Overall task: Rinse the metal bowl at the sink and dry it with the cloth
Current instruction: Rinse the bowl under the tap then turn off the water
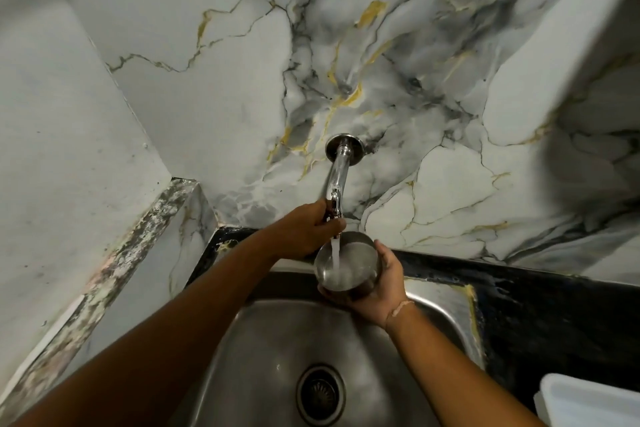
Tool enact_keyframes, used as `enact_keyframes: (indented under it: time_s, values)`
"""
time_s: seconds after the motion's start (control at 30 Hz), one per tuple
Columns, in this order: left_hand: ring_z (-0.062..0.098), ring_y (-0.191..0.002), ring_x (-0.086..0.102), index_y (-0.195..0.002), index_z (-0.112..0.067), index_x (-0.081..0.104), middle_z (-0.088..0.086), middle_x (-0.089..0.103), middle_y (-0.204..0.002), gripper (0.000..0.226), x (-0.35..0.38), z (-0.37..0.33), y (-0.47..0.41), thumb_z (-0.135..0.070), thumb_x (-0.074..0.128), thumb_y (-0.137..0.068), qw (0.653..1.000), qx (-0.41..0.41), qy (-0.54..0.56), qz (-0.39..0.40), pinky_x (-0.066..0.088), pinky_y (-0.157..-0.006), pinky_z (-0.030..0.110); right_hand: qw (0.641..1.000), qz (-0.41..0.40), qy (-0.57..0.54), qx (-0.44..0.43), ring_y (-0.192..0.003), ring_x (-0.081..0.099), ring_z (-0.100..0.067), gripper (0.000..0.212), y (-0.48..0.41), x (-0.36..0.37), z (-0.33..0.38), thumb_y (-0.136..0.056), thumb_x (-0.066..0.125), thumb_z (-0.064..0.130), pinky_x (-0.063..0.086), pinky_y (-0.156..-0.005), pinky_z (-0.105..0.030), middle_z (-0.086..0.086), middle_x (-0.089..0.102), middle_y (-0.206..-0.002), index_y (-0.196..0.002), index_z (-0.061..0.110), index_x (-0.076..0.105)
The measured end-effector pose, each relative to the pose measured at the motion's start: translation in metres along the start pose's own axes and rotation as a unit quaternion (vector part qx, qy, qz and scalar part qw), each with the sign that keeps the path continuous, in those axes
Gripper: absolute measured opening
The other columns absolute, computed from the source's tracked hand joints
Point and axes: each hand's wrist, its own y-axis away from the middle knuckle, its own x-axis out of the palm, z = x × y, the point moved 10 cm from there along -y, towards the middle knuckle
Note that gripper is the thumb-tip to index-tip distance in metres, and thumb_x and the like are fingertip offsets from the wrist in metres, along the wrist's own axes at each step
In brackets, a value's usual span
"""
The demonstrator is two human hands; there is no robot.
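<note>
The small metal bowl (pixel 349 262) hangs above the back of the steel sink (pixel 263 333), cupped from below and from the right by my right hand (pixel 379 284). A stream of water falls from the chrome tap (pixel 336 180) into the bowl, and water is pooling inside it. My left hand (pixel 308 229) is wrapped around the tap's handle near the spout end, just left of the bowl. No cloth is in view.
The sink's drain (pixel 320 393) lies at the bottom centre. A dark wet countertop (pixel 554 308) runs to the right, with a white plastic container (pixel 588 402) at its near corner. Marble-patterned wall (pixel 381 62) stands behind the tap, and a ledge (pixel 104 270) runs along the left.
</note>
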Motion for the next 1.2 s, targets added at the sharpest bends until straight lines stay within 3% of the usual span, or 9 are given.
enact_keyframes:
  time_s: [0.2,0.27,0.37,0.53,0.63,0.8,0.97,1.1,1.2]
  values:
    - [0.018,-0.099,0.06,-0.12,-0.014,0.053,0.003,0.063,-0.107,0.033,0.004,0.001,-0.005,-0.038,0.052,-0.097,0.998,0.0,0.014,0.057,0.053,-0.092,0.038,0.995,0.052,0.069,0.042,-0.129,0.056,-0.042,0.063,-0.008,0.021,-0.028,-0.078,0.065,0.055,0.038,-0.113,-0.063,-0.019,0.064,-0.138,-0.126,0.015,0.071]
    - [0.015,-0.099,0.06,-0.12,-0.013,0.053,0.002,0.063,-0.107,0.031,0.005,0.0,-0.005,-0.036,0.053,-0.098,0.998,0.007,0.018,0.063,0.052,-0.095,0.039,0.993,0.037,0.096,0.061,-0.114,0.066,-0.042,0.064,-0.004,0.004,-0.039,-0.073,0.071,0.054,0.043,-0.107,-0.065,-0.018,0.07,-0.129,-0.124,0.015,0.072]
    - [0.021,-0.114,0.061,-0.124,-0.011,0.051,0.009,0.064,-0.122,0.033,0.005,0.001,-0.005,-0.032,0.053,-0.098,0.997,0.0,0.035,0.067,0.048,-0.105,0.043,0.992,-0.016,0.099,0.076,-0.115,0.065,-0.045,0.067,0.004,-0.031,-0.036,-0.068,0.075,0.053,0.043,-0.104,-0.069,-0.022,0.068,-0.132,-0.122,0.014,0.073]
    - [0.025,-0.125,0.055,-0.127,-0.01,0.048,0.015,0.059,-0.133,0.035,0.008,0.002,-0.006,-0.03,0.052,-0.099,0.996,-0.01,0.05,0.078,0.047,-0.104,0.036,0.996,-0.054,0.072,0.016,-0.12,0.06,-0.048,0.065,0.0,-0.041,0.005,-0.066,0.075,0.052,0.042,-0.103,-0.072,-0.025,0.072,-0.123,-0.118,0.013,0.075]
    - [0.025,-0.125,0.055,-0.128,-0.011,0.048,0.014,0.059,-0.132,0.035,0.009,0.003,-0.007,-0.031,0.053,-0.099,0.995,-0.014,0.055,0.081,0.045,-0.109,0.045,0.997,-0.011,0.075,0.017,-0.128,0.052,-0.049,0.061,-0.006,-0.01,0.007,-0.077,0.065,0.055,0.041,-0.104,-0.073,-0.026,0.068,-0.13,-0.123,0.016,0.073]
    - [0.027,-0.126,0.055,-0.129,-0.01,0.047,0.016,0.059,-0.134,0.037,0.008,0.001,-0.005,-0.031,0.052,-0.099,0.996,-0.01,0.047,0.081,0.045,-0.109,0.049,0.994,0.015,0.097,0.058,-0.117,0.063,-0.042,0.062,-0.009,0.003,-0.022,-0.074,0.067,0.058,0.055,-0.091,-0.058,-0.019,0.074,-0.121,-0.121,0.018,0.074]
    - [0.026,-0.12,0.059,-0.122,-0.008,0.051,0.015,0.063,-0.126,0.032,0.006,0.001,-0.004,-0.029,0.052,-0.099,0.997,0.003,0.035,0.071,0.046,-0.107,0.05,0.989,-0.005,0.114,0.095,-0.117,0.065,-0.043,0.072,0.002,-0.031,-0.03,-0.071,0.074,0.056,0.046,-0.105,-0.062,-0.02,0.069,-0.13,-0.13,0.014,0.068]
    - [0.025,-0.105,0.063,-0.115,-0.013,0.055,0.004,0.066,-0.104,0.031,0.004,0.003,-0.004,-0.038,0.054,-0.097,0.999,0.008,0.002,0.049,0.048,-0.102,0.054,0.991,-0.052,0.113,0.048,-0.129,0.057,-0.041,0.076,0.004,-0.048,-0.003,-0.072,0.072,0.054,0.037,-0.113,-0.061,-0.018,0.063,-0.139,-0.136,0.015,0.062]
    - [0.027,-0.091,0.062,-0.104,-0.019,0.056,-0.002,0.064,-0.088,0.027,0.001,0.003,-0.002,-0.045,0.053,-0.095,0.999,0.024,-0.036,0.02,0.047,-0.098,0.059,0.993,-0.044,0.106,0.013,-0.125,0.061,-0.041,0.071,0.002,-0.03,0.011,-0.074,0.069,0.054,0.039,-0.111,-0.062,-0.018,0.066,-0.137,-0.134,0.017,0.064]
